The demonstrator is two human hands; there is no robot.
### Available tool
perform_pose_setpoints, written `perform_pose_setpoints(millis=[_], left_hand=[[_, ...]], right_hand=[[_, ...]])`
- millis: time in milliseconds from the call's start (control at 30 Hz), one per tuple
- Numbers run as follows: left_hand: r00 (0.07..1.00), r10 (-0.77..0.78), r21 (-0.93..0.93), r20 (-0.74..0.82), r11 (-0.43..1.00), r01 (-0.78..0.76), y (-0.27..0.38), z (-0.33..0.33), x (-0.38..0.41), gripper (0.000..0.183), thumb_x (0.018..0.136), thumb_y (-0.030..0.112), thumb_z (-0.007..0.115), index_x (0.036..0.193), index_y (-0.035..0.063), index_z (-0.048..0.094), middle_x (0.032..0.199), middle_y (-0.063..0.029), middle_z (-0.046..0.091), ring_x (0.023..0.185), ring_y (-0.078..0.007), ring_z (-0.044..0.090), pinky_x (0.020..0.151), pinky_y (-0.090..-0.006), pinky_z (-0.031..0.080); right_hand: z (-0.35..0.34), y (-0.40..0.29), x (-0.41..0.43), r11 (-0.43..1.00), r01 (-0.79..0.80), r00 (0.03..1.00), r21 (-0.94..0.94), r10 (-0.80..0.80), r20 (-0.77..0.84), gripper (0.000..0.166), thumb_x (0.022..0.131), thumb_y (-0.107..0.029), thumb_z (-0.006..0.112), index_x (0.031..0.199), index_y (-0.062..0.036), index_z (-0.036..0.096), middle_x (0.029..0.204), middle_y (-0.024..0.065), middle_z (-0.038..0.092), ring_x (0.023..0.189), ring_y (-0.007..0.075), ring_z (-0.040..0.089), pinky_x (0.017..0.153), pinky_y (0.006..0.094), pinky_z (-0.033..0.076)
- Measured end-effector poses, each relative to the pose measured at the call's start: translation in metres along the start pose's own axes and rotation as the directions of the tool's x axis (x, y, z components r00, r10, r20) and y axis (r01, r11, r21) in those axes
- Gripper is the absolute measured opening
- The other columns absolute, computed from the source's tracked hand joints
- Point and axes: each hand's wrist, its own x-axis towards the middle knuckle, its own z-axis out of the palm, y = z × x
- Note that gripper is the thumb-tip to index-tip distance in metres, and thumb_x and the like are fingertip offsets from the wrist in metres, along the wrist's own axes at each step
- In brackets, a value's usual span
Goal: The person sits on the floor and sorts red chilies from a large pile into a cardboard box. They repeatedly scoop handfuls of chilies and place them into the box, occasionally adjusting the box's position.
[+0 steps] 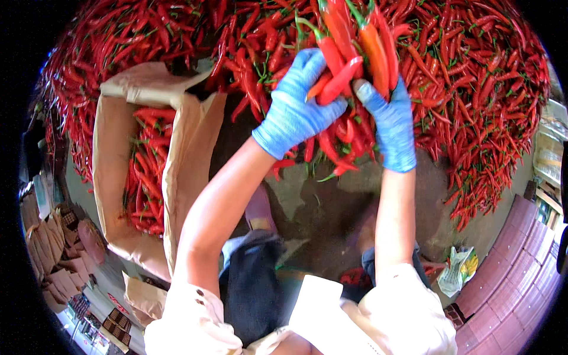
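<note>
Both my hands wear blue knit gloves. My left hand (299, 100) is closed around a few red chili peppers (339, 82), its fingers partly hidden by them. My right hand (390, 115) grips a bunch of long chili peppers (377, 49), one of them orange-red, with their green stems pointing away from me. The two handfuls meet between my hands, above a large pile of red chili peppers (461, 80) on the floor. To the left stands an open cardboard box (171, 195) lined with brown paper, partly filled with red chili peppers (148, 168).
The pile curves around from left to right ahead. My knees (253, 284) are below my arms. A plastic bag (457, 268) lies on the right, near stacked reddish cartons (506, 257). Brown paper (144, 295) and dark crates (117, 326) are at lower left.
</note>
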Motion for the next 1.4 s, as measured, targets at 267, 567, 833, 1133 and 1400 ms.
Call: perform_pose_setpoints(millis=[267,567,833,1133,1400], left_hand=[[0.712,-0.648,-0.685,0.271,0.39,0.616,0.008,-0.036,-0.052,0.034,0.068,0.003,0.066,0.101,0.0043,0.057,0.082,-0.0015,0.061,0.072,-0.0103,0.058,0.066,-0.0249,0.049],[0.488,-0.843,-0.768,0.227,0.153,0.622,-0.074,-0.044,-0.18,0.031,0.071,0.003,0.069,0.1,0.0055,0.057,0.089,-0.0035,0.062,0.079,-0.0155,0.061,0.071,-0.0305,0.051],[0.459,-0.849,-0.644,0.263,0.199,0.739,-0.085,-0.093,-0.22,0.045,0.075,0.011,0.066,0.117,0.008,0.05,0.096,-0.0001,0.058,0.088,-0.0124,0.055,0.082,-0.0283,0.043],[0.261,-0.872,-0.446,0.415,0.055,0.894,-0.073,-0.067,-0.184,0.05,0.073,0.026,0.074,0.115,0.0075,0.054,0.105,-0.0028,0.058,0.1,-0.0119,0.052,0.086,-0.0294,0.043],[0.51,-0.78,-0.43,0.364,0.345,0.834,-0.036,-0.016,-0.183,0.079,0.07,0.016,0.077,0.133,0.0034,0.031,0.115,-0.0087,0.054,0.102,-0.0158,0.052,0.089,-0.0307,0.043]], right_hand=[[-0.018,0.022,-0.041,0.977,-0.203,0.979,0.062,0.201,0.046,0.052,0.072,-0.012,0.073,0.118,-0.0022,0.05,0.107,0.0047,0.059,0.093,0.0142,0.056,0.084,0.0283,0.044],[-0.069,0.132,-0.056,0.894,-0.404,0.897,0.195,0.429,-0.106,0.06,0.078,-0.017,0.069,0.13,-0.0048,0.041,0.121,0.0073,0.052,0.109,0.0194,0.049,0.094,0.0309,0.037],[-0.08,0.135,-0.051,0.88,-0.368,0.927,-0.299,0.326,-0.183,0.061,0.078,-0.031,0.068,0.125,-0.0015,0.043,0.119,0.0108,0.052,0.108,0.0216,0.05,0.09,0.0305,0.04],[0.012,0.137,-0.086,0.487,-0.441,0.896,-0.754,0.286,-0.34,0.095,0.065,-0.044,0.076,0.135,-0.004,0.026,0.135,0.0218,0.029,0.121,0.0363,0.038,0.097,0.0404,0.038],[0.026,0.159,-0.141,0.93,-0.328,0.925,-0.166,0.28,-0.256,0.082,0.074,-0.02,0.073,0.136,0.0001,0.024,0.128,0.0121,0.042,0.116,0.0198,0.04,0.098,0.0313,0.034]])
